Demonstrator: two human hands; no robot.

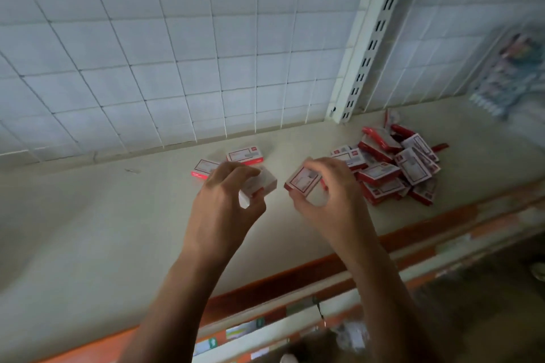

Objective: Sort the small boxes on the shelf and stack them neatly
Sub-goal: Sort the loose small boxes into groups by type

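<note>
Your left hand [227,197] has its fingers [236,169] curled round the left box [261,184], thumb under one long edge and fingertips over the other. It is tilted and blurred, so I cannot tell whether you hold one box or more there. Your right hand [330,194] pinches the right box [303,183] the same way, printed face up and tipped toward the left fingers. The two held boxes are near each other but apart, just above the shelf [118,215].

Just beyond your left fingers, a back box [244,155] and a side box [203,169] lie flat on the shelf, close together. Whether they touch is hidden by your hand. To the right of your right fingers is the pile [395,168], a jumble of overlapping boxes, some flat and some on edge. Behind everything are the wire grid [177,68] and a slotted post [365,62].

These look like light, stiff card boxes with smooth faces, so expect them to slide on each other once stacked. Take each by its long edges, as you do now. Press only lightly, since the corners would probably dent. Square every box against the one below before letting go. Lift from the top of the pile, not from its middle.
</note>
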